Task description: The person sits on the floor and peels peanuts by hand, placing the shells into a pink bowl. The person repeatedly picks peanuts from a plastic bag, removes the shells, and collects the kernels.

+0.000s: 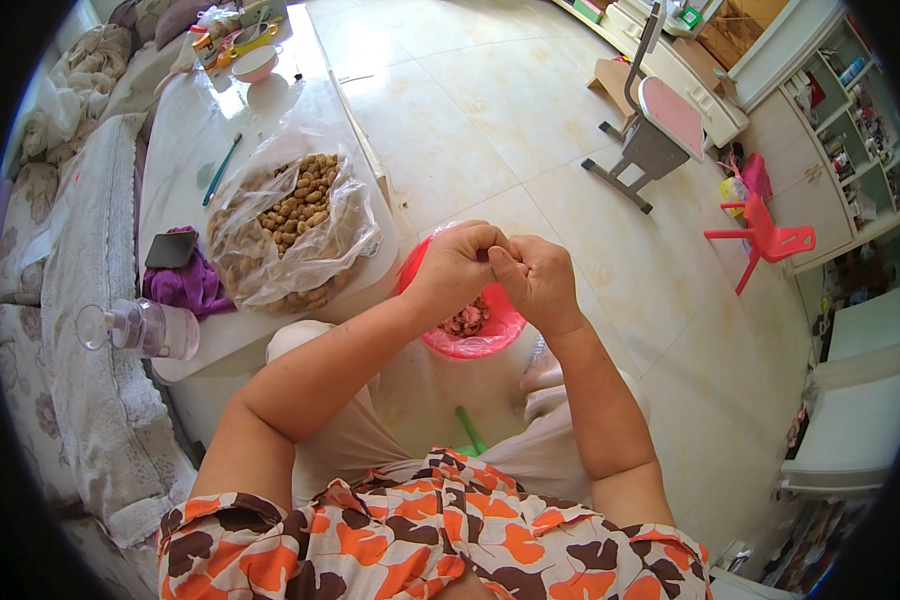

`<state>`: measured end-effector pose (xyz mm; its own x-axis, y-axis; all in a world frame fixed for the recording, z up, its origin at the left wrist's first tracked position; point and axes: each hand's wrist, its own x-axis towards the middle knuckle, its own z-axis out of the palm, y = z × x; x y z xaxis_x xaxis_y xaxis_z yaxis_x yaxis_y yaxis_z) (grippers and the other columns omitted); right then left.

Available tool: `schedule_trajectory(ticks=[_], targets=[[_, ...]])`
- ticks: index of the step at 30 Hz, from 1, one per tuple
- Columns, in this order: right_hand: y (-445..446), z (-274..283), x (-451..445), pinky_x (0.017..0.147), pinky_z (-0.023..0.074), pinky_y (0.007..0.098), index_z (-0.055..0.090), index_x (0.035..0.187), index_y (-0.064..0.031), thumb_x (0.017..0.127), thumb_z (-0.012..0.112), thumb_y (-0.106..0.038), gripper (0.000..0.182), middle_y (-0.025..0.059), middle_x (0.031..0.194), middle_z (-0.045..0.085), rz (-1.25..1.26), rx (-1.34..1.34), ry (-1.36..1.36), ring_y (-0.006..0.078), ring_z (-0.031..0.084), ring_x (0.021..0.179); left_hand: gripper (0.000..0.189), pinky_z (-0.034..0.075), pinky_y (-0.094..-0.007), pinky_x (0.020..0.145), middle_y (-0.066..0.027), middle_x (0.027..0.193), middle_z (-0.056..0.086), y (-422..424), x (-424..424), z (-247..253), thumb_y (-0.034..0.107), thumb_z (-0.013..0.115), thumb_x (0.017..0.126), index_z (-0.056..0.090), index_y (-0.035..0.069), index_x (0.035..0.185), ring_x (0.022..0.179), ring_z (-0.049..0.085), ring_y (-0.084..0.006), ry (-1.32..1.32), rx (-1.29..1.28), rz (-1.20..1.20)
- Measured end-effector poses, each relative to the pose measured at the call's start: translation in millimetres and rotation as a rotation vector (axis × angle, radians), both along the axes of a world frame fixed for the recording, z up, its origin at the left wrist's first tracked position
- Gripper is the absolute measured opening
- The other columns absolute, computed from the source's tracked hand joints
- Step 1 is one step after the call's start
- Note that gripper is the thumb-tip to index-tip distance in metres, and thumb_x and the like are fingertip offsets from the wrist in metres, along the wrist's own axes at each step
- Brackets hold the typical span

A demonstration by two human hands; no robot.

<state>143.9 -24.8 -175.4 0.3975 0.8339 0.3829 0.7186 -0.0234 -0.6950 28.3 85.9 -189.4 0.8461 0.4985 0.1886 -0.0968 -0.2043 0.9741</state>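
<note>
My left hand [461, 262] and my right hand [544, 281] meet above a red plastic bucket [461, 351], fingertips pinched together. Whatever may be between the fingers is hidden by them. A thin clear plastic liner shows inside the bucket, with small pinkish-brown pieces [466, 319] at the bottom that are too small to name surely. To the left, on a white table [270, 109], a large clear plastic bag [244, 262] lies open, full of unshelled peanuts [300, 206].
On the table are a toothbrush [222, 169], a phone [172, 249] on a purple cloth [187, 283], a clear bottle [161, 330] and a pink bowl [255, 66]. A sofa [94, 300] runs along the left. A grey-framed chair [649, 142] and a small red chair [765, 234] stand right.
</note>
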Motion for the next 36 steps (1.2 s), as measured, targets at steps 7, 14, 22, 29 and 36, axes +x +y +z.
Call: schedule_trajectory(ticks=[7, 14, 22, 29, 36], targets=[[4, -11, 0, 0.054, 0.0409, 0.0324, 0.064, 0.08, -0.0016, 0.095, 0.055, -0.053, 0.055, 0.0046, 0.062, 0.051, 0.062, 0.146, 0.249, 0.0186, 0.051, 0.058, 0.011, 0.049, -0.0281, 0.074, -0.0061, 0.086, 0.064, -2, 2, 12, 0.006, 0.071, 0.082, 0.066, 0.001, 0.09, 0.08, 0.06, -0.0141, -0.055, 0.028, 0.018], [-7, 1, 6, 0.053, 0.0326, 0.025, 0.06, 0.086, -0.0012, 0.1, 0.026, -0.065, 0.073, -0.0026, 0.07, 0.046, 0.177, 0.036, 0.891, 0.0071, 0.04, 0.061, 0.016, 0.051, -0.0314, 0.074, -0.0108, 0.089, 0.066, 8, 3, 27, 0.012, 0.074, 0.084, 0.066, 0.001, 0.091, 0.08, 0.063, -0.02, -0.139, 0.247, 0.103], [-7, 13, 2, 0.057, 0.0457, 0.0401, 0.059, 0.078, -0.0001, 0.079, 0.073, -0.052, 0.053, 0.019, 0.068, 0.059, -0.099, -0.12, 0.065, 0.0341, 0.057, 0.061, 0.018, 0.051, -0.0367, 0.079, -0.014, 0.095, 0.065, 1, -2, 20, 0.017, 0.068, 0.086, 0.066, 0.003, 0.097, 0.09, 0.063, -0.0276, 0.052, 0.319, 0.047], [-6, 8, -4, 0.055, 0.047, 0.0399, 0.067, 0.077, -0.0001, 0.088, 0.065, -0.044, 0.045, 0.0197, 0.062, 0.06, -0.112, -0.117, 0.138, 0.034, 0.06, 0.057, 0.014, 0.05, -0.0347, 0.075, -0.0148, 0.088, 0.067, -7, 3, 7, 0.006, 0.066, 0.085, 0.065, -0.001, 0.096, 0.084, 0.064, -0.0248, 0.047, 0.145, -0.006], [-5, -10, -7, 0.052, 0.042, 0.0388, 0.062, 0.076, 0.0027, 0.095, 0.056, -0.037, 0.044, 0.0231, 0.063, 0.052, -0.09, -0.064, 0.057, 0.0329, 0.049, 0.052, 0.01, 0.05, -0.031, 0.07, -0.0112, 0.082, 0.067, -6, 0, -8, 0.004, 0.062, 0.086, 0.066, -0.001, 0.094, 0.075, 0.063, -0.0177, 0.041, 0.156, 0.004]])
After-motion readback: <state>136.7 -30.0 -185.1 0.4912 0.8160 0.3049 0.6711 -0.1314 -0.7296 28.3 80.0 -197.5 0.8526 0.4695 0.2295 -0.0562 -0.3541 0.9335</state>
